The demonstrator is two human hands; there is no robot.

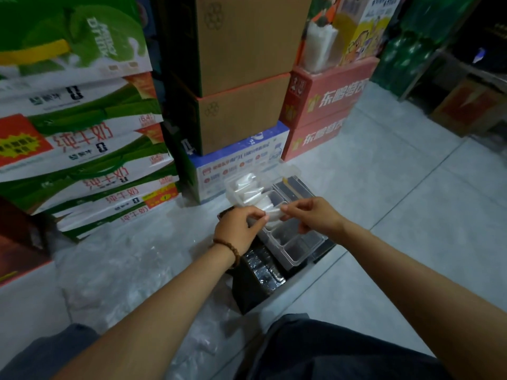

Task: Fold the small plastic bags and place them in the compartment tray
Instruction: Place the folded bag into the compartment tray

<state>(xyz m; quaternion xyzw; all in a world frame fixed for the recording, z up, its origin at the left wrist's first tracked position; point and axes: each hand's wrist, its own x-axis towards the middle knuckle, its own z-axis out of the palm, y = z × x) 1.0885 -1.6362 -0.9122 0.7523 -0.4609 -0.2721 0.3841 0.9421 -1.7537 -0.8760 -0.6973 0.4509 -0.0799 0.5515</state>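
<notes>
A clear compartment tray [297, 256] rests on a black box, its open lid leaning back toward the cartons. Several far compartments hold folded clear plastic bags [247, 185]; the nearest compartments look bare. Just above the tray's middle, my left hand [237, 229] and my right hand [312, 215] pinch the two ends of one small clear plastic bag [273, 212], stretched between the fingertips. A bead bracelet sits on my left wrist.
A heap of loose clear plastic bags [123, 272] lies on the grey tile floor at the left. Stacked milk cartons [82, 149], brown cardboard boxes [238, 78] and red cartons [323, 111] wall in the back. The black box [260, 278] stands between my knees.
</notes>
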